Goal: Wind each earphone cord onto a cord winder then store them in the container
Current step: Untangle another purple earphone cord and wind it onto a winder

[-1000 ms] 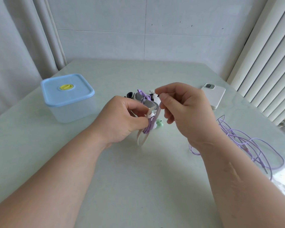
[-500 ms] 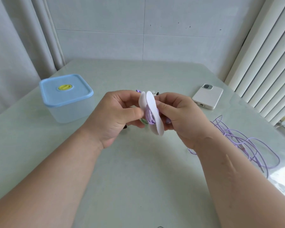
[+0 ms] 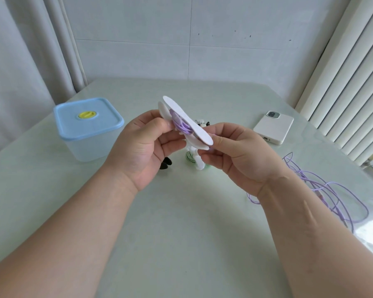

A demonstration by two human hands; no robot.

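- Earphone cord winder (image 3: 187,121), a white two-flapped piece with purple cord wound in its middle, is held tilted above the pale green tabletop (image 3: 159,222), before a white tiled wall and curtains.
- Translucent square plastic container (image 3: 88,145) stands at the left with its blue lid on; its inside cannot be told.
- Left hand (image 3: 142,145) pinches the winder's upper part.
- Right hand (image 3: 241,153) pinches its lower end.
- Loose purple cord (image 3: 304,175) lies at the right, near a white phone (image 3: 274,127).

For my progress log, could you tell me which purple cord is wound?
The cord inside the held-up white winder; the other cord lies loose on the table.
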